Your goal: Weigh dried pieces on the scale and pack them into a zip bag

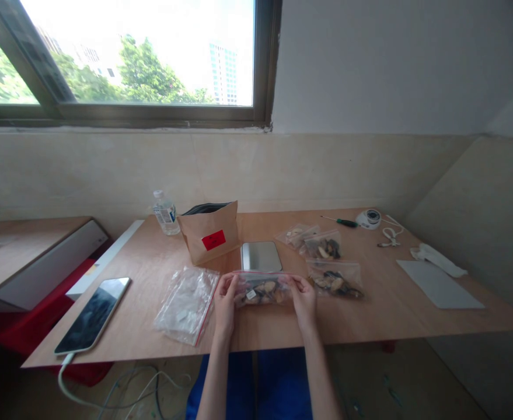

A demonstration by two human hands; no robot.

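A clear zip bag (262, 291) holding dark and tan dried pieces, with a small white label or packet inside, is stretched between my two hands. My left hand (226, 294) pinches its upper left corner, and my right hand (303, 294) grips the upper right corner. Just behind the bag lies a silver-topped scale (260, 256). To the right rest more filled zip bags, one (335, 280) close to my right hand and another (324, 246) farther back. A stack of flat clear zip bags (186, 306) lies left of my left hand.
An open brown paper pouch (210, 233) with a red label stands behind, beside a water bottle (166, 214). A phone (93, 315) on a cable lies at the left. Toward the right are a screwdriver (344, 222), a dome camera (369, 219) and a white sheet (440, 286).
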